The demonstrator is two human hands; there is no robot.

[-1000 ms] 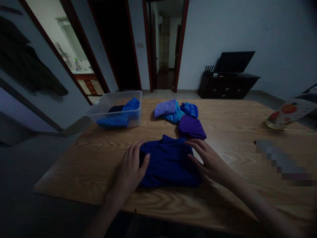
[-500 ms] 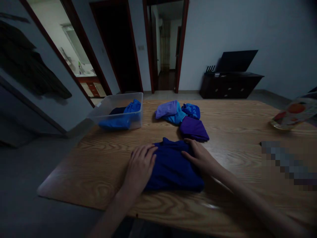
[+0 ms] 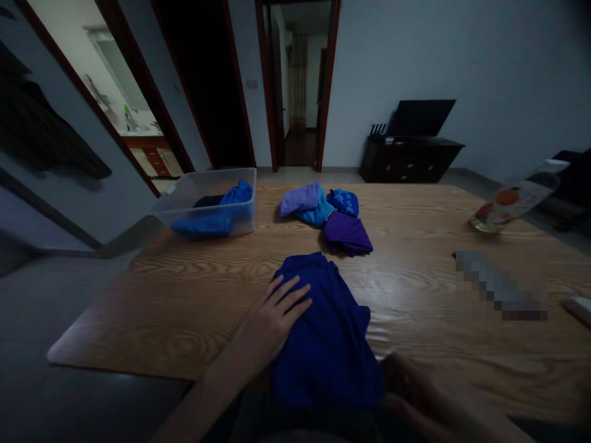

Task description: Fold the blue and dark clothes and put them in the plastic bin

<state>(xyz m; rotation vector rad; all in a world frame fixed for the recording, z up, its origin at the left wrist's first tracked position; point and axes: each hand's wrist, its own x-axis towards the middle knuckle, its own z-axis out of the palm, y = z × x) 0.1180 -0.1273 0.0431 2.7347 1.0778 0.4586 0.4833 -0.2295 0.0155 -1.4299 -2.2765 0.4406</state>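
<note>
A dark blue piece of clothing [image 3: 330,326] lies on the wooden table in front of me and reaches down to its near edge. My left hand [image 3: 277,314] rests on the upper left part of this cloth, its fingers spread and flat. At the lower right corner of the cloth is my right hand [image 3: 410,384], dim and blurred. Its fingers look bent, but whether they grip the fabric is unclear. Beyond the cloth sit a folded purple garment [image 3: 346,232], a lilac one [image 3: 300,199], a light blue one [image 3: 318,214] and a patterned blue one [image 3: 343,202].
A clear plastic bin [image 3: 210,212] holding blue and dark clothes stands at the table's far left. On the right are a tilted bottle [image 3: 508,206], a pixelated long object [image 3: 498,286] and a pale object [image 3: 579,307] by the frame's edge.
The blue garment has gone from a wide bundle to a longer shape stretching towards me. My right hand has moved from its upper right down to its lower right corner; my left hand stays on top.
</note>
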